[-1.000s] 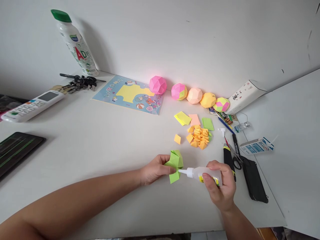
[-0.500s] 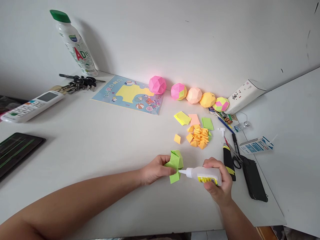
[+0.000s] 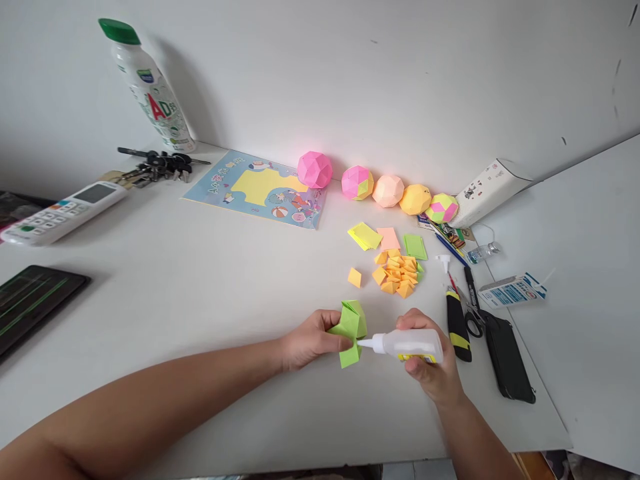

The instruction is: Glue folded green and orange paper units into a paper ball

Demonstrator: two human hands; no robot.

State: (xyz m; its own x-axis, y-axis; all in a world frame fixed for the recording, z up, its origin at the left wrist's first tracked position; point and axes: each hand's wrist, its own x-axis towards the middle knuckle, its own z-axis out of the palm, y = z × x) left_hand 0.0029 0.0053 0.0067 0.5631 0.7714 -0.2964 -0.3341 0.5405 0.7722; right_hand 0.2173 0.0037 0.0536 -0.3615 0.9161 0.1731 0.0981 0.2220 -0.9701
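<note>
My left hand (image 3: 320,339) pinches a green folded-paper piece (image 3: 353,321) above the front part of the table, thumb lying across it. My right hand (image 3: 435,363) is wrapped round a white glue bottle (image 3: 413,344) with a yellow label, tilted onto its side. The bottle's thin nozzle points left, its tip at the green paper beside my left thumb. Whether glue is coming out is too small to tell. Beyond my hands lie a pile of orange folded-paper pieces (image 3: 397,273) and a single orange piece (image 3: 355,277).
Yellow, peach and green paper sheets (image 3: 414,247) lie behind the pile. Faceted paper balls (image 3: 387,191) line the wall. To the right are a utility knife (image 3: 458,323), scissors (image 3: 474,323) and a black pouch (image 3: 510,359). A remote (image 3: 65,212) and a phone (image 3: 40,307) lie left.
The glue bottle has rolled slightly in my right hand, so less of its yellow label shows, and my right fingers have shifted a little left. My left hand and the green paper stay put.
</note>
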